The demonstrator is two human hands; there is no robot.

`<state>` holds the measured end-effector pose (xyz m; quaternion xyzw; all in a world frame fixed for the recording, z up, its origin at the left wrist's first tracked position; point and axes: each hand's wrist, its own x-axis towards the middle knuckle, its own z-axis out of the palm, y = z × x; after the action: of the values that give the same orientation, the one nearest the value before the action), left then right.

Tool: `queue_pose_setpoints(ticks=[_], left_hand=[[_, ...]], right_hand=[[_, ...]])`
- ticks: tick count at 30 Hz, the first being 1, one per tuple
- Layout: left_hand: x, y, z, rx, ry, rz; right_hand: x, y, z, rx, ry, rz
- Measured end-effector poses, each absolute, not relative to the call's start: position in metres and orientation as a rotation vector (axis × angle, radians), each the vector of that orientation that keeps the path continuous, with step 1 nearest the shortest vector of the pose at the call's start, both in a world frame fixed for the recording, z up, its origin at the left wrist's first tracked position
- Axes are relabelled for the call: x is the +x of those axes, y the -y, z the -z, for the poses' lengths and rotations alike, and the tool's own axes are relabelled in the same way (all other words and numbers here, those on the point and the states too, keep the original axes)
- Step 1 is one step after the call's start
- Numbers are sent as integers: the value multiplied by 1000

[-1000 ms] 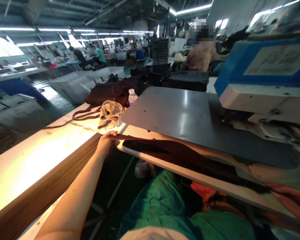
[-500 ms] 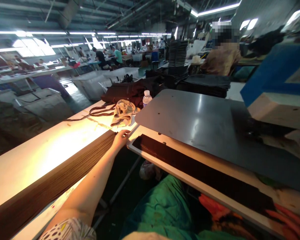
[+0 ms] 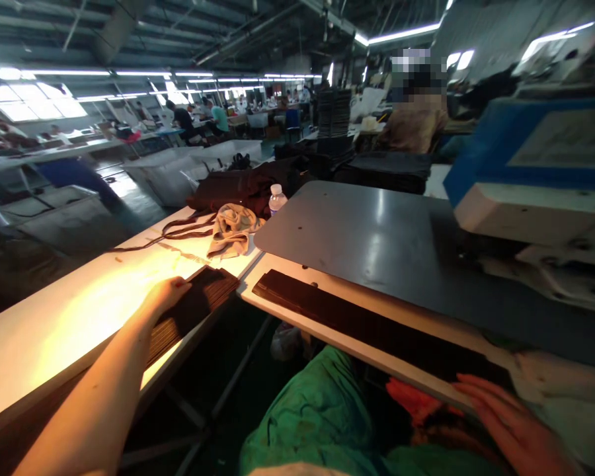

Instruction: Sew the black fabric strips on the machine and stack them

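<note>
My left hand (image 3: 166, 295) is at the left table over a long stack of dark brown strips (image 3: 213, 289). Its fingers are curled together at the upper side of the stack; what lies between them is hidden. Across a narrow gap, a flat pile of dark strips (image 3: 357, 320) lies along the front ledge of the machine table. My right hand (image 3: 508, 420) is at the near right end of that pile, with fingers stretched out, a little apart, touching its edge.
A grey metal plate (image 3: 357, 231) covers the machine table beside a blue and white machine (image 3: 530, 158). A crumpled cloth (image 3: 232, 228), a plastic bottle (image 3: 276, 199) and dark fabric (image 3: 238, 184) sit at the back. Another person (image 3: 414, 119) works beyond.
My left hand has moved back from the far end of the strip stack, leftward onto its top. My right hand has come further into view at the pile's end. The view has turned slightly right.
</note>
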<state>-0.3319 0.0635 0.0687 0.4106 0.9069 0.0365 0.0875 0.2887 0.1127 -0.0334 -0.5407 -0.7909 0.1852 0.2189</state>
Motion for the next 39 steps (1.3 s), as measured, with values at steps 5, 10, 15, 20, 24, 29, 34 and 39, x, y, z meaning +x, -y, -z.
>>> queue_pose_setpoints(ticks=[5, 10, 15, 20, 24, 29, 34, 39], left_hand=[[-246, -53, -98, 1567, -2586, -258], [-117, -27, -93, 1976, -2029, -647], [-44, -27, -86, 2111, -1452, -886], [-20, -48, -115, 2446, -977, -1035], [-3, -59, -151, 2592, -725, -1141], [20, -115, -160, 2632, -822, -1201], [36, -193, -121, 2739, -1232, -751], [43, -222, -102, 2775, -1380, -530]], right_hand=[[206, -89, -23, -1275, 2192, -1005], [119, -62, -70, -945, 2117, -1273], [107, -52, -69, -920, 1815, -1216], [150, -67, -100, -984, 1542, -995], [189, -90, -152, -1125, 1371, -724], [213, -157, -154, -1163, 1555, -938], [222, -218, -114, -1513, 1870, -905], [223, -233, -110, -1747, 2012, -552]])
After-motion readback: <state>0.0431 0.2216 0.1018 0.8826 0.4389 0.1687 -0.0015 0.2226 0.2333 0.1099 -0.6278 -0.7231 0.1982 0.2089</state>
